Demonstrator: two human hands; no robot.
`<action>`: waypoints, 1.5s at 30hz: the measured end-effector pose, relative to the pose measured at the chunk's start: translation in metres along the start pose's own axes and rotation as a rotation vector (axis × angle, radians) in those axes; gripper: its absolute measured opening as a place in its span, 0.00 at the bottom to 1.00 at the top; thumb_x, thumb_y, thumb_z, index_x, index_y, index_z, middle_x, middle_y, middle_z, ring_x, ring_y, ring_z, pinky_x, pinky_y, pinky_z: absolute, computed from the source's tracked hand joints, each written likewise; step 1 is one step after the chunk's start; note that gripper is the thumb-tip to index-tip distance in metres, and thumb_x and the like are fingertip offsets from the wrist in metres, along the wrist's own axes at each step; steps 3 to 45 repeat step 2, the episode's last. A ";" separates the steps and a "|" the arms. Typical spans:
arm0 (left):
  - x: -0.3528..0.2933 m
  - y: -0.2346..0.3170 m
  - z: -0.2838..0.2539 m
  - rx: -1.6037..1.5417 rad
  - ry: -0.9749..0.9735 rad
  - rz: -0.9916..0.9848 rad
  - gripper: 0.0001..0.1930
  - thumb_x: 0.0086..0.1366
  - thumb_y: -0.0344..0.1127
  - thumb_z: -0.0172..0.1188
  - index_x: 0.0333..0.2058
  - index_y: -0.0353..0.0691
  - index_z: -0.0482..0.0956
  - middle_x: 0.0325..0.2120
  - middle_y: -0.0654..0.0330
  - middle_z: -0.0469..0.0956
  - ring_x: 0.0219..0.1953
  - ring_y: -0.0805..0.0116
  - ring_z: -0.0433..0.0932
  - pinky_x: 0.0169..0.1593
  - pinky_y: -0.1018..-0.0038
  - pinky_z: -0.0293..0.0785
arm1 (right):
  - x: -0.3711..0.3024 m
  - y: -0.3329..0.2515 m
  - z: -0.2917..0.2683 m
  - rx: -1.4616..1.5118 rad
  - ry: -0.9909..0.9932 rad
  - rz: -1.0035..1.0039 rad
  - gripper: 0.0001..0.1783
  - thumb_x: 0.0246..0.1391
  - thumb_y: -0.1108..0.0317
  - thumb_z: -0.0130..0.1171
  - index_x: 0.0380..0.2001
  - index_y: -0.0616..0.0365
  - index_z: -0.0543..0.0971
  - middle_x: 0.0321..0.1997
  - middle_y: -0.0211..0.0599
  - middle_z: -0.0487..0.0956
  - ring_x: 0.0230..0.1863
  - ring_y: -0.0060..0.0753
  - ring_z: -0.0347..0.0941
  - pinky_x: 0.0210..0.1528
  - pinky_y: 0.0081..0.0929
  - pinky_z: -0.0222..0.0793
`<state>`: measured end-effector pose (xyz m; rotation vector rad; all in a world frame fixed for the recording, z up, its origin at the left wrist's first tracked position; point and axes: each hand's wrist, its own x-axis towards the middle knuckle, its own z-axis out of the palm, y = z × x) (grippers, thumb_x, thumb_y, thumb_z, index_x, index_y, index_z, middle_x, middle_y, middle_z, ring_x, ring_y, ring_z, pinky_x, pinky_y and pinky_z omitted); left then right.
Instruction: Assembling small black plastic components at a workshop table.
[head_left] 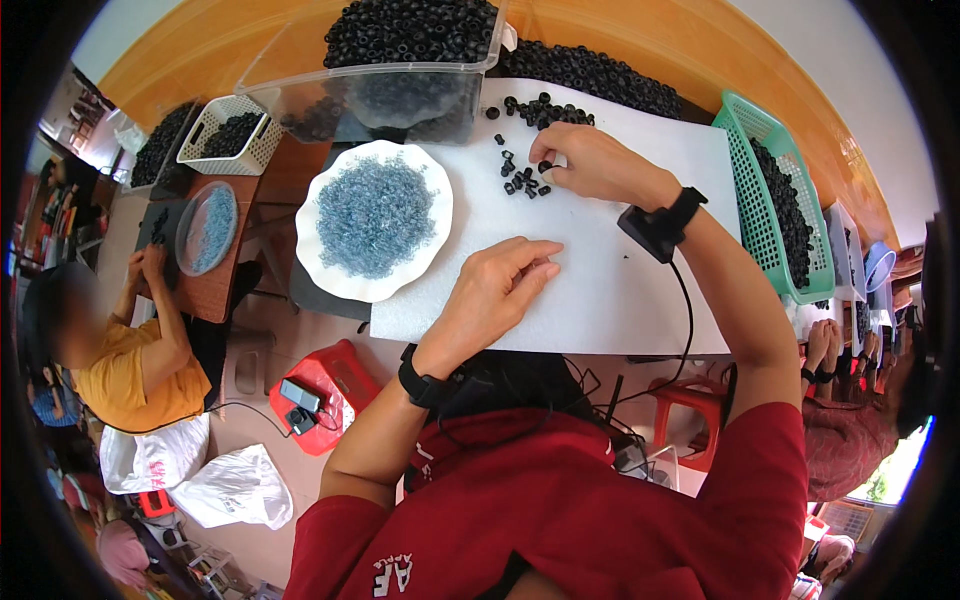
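Observation:
My right hand [595, 165] pinches a small black round plastic part [545, 167] between thumb and fingertips, just above the white foam sheet [640, 290]. Under and beside those fingertips lies a loose group of small black parts [522, 182], with a larger pile of black parts [548, 110] behind it. Nearer to me, my left hand [495, 295] rests over the sheet, its fingers stretched out and thumb a little apart, with nothing seen in it. To its left, a white scalloped plate [312, 225] carries a heap of small clear-blue pieces [375, 215].
A clear plastic bin [300, 90] full of black parts stands at the back left, and more black parts [600, 75] lie along the back. A green basket [815, 235] borders the right side. A cable [690, 310] hangs from my right wrist device. At left, a person in yellow [150, 370] works.

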<state>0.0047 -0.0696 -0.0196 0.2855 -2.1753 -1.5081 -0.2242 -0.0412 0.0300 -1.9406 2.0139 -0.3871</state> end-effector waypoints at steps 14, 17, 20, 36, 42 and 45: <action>-0.001 -0.005 0.002 -0.040 0.023 -0.029 0.11 0.64 0.32 0.58 0.44 0.36 0.80 0.30 0.57 0.79 0.28 0.69 0.75 0.36 0.79 0.71 | -0.009 0.001 0.003 0.055 0.077 -0.019 0.15 0.47 0.72 0.56 0.41 0.63 0.77 0.40 0.46 0.78 0.43 0.46 0.74 0.48 0.36 0.69; -0.001 -0.005 0.002 -0.040 0.023 -0.029 0.11 0.64 0.32 0.58 0.44 0.36 0.80 0.30 0.57 0.79 0.28 0.69 0.75 0.36 0.79 0.71 | -0.009 0.001 0.003 0.055 0.077 -0.019 0.15 0.47 0.72 0.56 0.41 0.63 0.77 0.40 0.46 0.78 0.43 0.46 0.74 0.48 0.36 0.69; -0.001 -0.005 0.002 -0.040 0.023 -0.029 0.11 0.64 0.32 0.58 0.44 0.36 0.80 0.30 0.57 0.79 0.28 0.69 0.75 0.36 0.79 0.71 | -0.009 0.001 0.003 0.055 0.077 -0.019 0.15 0.47 0.72 0.56 0.41 0.63 0.77 0.40 0.46 0.78 0.43 0.46 0.74 0.48 0.36 0.69; -0.001 -0.005 0.002 -0.040 0.023 -0.029 0.11 0.64 0.32 0.58 0.44 0.36 0.80 0.30 0.57 0.79 0.28 0.69 0.75 0.36 0.79 0.71 | -0.009 0.001 0.003 0.055 0.077 -0.019 0.15 0.47 0.72 0.56 0.41 0.63 0.77 0.40 0.46 0.78 0.43 0.46 0.74 0.48 0.36 0.69; -0.001 -0.005 0.002 -0.040 0.023 -0.029 0.11 0.64 0.32 0.58 0.44 0.36 0.80 0.30 0.57 0.79 0.28 0.69 0.75 0.36 0.79 0.71 | -0.009 0.001 0.003 0.055 0.077 -0.019 0.15 0.47 0.72 0.56 0.41 0.63 0.77 0.40 0.46 0.78 0.43 0.46 0.74 0.48 0.36 0.69; -0.001 -0.005 0.002 -0.040 0.023 -0.029 0.11 0.64 0.32 0.58 0.44 0.36 0.80 0.30 0.57 0.79 0.28 0.69 0.75 0.36 0.79 0.71 | -0.009 0.001 0.003 0.055 0.077 -0.019 0.15 0.47 0.72 0.56 0.41 0.63 0.77 0.40 0.46 0.78 0.43 0.46 0.74 0.48 0.36 0.69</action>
